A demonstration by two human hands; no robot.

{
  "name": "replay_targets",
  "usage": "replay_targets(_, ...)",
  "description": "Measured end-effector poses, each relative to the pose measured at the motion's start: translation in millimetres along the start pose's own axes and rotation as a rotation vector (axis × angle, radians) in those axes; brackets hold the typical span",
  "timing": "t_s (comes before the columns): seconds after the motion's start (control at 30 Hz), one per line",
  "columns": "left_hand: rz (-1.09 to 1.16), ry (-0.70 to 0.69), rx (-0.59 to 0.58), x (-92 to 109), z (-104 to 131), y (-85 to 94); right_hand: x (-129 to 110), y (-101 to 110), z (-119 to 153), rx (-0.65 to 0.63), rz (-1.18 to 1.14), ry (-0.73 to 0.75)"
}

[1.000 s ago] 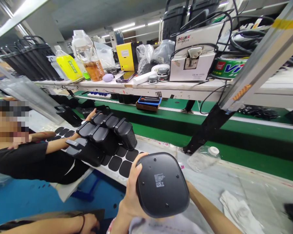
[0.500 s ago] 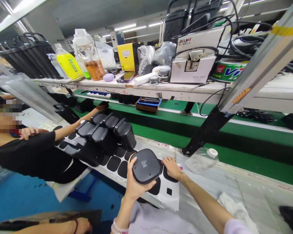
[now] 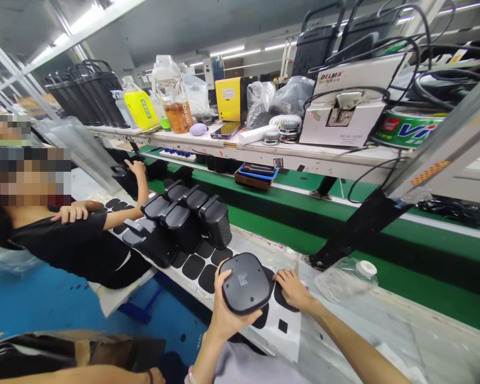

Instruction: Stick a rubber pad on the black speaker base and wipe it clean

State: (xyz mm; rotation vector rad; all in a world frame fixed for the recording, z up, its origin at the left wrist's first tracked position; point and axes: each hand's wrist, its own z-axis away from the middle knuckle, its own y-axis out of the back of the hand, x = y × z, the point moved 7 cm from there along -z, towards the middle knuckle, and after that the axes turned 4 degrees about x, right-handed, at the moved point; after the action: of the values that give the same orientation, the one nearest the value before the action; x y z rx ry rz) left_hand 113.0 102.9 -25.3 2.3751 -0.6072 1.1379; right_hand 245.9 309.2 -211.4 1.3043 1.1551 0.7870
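Note:
My left hand grips a black device with a rounded-square base turned toward me. Screws sit near its corners and a small pale label lies in the middle. My right hand is closed, its fingertips at the edge of a black rounded-square sticker on a white backing sheet. The thumb is mostly hidden, so how far the sticker is lifted does not show. More black stickers lie in rows on the sheet to the left. Several black devices with handles stand together beyond them.
A co-worker in a black top sits at left, one arm stretched toward other black devices. A clear plastic bottle lies right of my right hand. Behind runs a green conveyor belt, under a shelf with bottles, a phone and boxes.
My view has swung a little left, so everything sits further right in it. The co-worker's stretched arm has bent and lifted. Both my hands keep their holds.

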Motion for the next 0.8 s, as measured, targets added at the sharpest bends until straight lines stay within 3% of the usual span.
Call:
replay_targets(0.17,0.008,-0.019,-0.003,4,-1,-0.1,0,11,7,0.054,0.033,0.088)
replay_targets(0.33,0.005,-0.008,0.002,3,0,0.6,-3,26,31,0.192,0.08,0.091)
replay_targets(0.47,0.004,-0.001,0.006,2,1,2.6,0,39,62,0.347,0.115,0.062)
replay_targets(0.63,0.01,-0.009,0.007,-1,2,3.3,9,57,121,0.492,0.101,0.004)
replay_targets(0.73,0.023,-0.018,0.007,1,4,3.1,14,85,157,0.626,-0.02,-0.207)
replay_targets(0.8,-0.004,0.003,0.01,4,4,1.8,22,110,183,0.747,-0.197,-0.537)
